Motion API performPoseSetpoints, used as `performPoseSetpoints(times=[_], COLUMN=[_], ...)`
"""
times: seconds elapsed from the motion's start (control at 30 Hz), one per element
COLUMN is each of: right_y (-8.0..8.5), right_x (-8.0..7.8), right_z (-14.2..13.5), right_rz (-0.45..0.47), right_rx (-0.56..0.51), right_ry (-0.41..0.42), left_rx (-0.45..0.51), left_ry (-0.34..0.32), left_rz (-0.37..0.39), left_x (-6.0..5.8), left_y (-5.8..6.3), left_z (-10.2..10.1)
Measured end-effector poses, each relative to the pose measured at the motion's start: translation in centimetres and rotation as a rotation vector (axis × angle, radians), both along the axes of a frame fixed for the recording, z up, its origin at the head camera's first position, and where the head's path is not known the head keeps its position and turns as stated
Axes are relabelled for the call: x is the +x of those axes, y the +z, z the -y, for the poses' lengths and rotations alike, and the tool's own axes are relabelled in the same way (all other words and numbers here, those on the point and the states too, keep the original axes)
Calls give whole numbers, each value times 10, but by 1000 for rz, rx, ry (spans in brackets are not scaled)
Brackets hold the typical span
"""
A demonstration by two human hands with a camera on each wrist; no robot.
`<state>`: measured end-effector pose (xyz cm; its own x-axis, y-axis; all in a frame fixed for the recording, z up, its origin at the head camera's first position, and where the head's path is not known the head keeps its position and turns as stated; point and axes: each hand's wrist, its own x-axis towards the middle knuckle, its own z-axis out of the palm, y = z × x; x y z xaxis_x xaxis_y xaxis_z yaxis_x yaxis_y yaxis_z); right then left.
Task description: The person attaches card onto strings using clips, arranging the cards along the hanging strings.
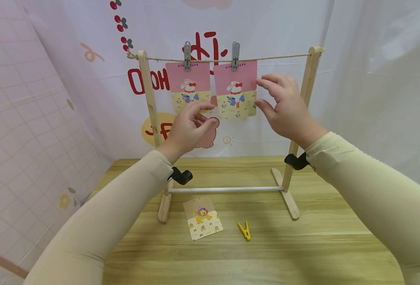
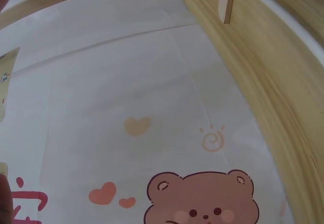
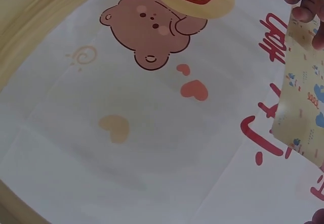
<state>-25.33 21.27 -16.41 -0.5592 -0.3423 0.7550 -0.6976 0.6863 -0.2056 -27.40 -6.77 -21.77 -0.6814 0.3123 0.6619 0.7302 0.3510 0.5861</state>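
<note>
Two matching pink-and-yellow cards hang side by side from a twine line (image 1: pixel 274 57), each with a white dog picture. A grey clothespin (image 1: pixel 187 55) fastens the left card (image 1: pixel 172 77), and another grey clothespin (image 1: pixel 235 55) fastens the right card (image 1: pixel 221 81). My right hand (image 1: pixel 284 105) is at the right card's right edge, thumb and forefinger spread apart with their tips right by it. In front of the left card's lower part, my left hand (image 1: pixel 192 124) has loosely bent fingers and nothing between them. The right wrist view catches a card's yellow part (image 3: pixel 296 100).
A wooden stand with a left post (image 1: pixel 148 87), a right post (image 1: pixel 311 73) and a white crossbar (image 1: pixel 227 190) carries the line. On the wooden table (image 1: pixel 324 245) lie a lion card (image 1: pixel 203 217) and a yellow clothespin (image 1: pixel 245 231). A printed white curtain (image 1: pixel 89 99) hangs behind.
</note>
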Motion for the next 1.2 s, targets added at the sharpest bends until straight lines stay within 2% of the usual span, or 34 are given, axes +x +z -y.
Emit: performPoseSetpoints(times=[0.33,0.57,0.9,1.2], right_y=[-21,-38,-70,-100], right_x=[1,5,9,17], right_z=[-7,-11,-20,-23], right_rz=[36,55,98,149], right_rx=[8,25,65,128], right_ry=[7,15,3,10], left_rx=[-64,-100,-249,-333], left_ry=[-13,-31,14,-2], left_rz=[61,73,139,158], left_x=[5,7,16,19], left_y=[-15,-28,-47,-65], left_z=[10,18,27,34])
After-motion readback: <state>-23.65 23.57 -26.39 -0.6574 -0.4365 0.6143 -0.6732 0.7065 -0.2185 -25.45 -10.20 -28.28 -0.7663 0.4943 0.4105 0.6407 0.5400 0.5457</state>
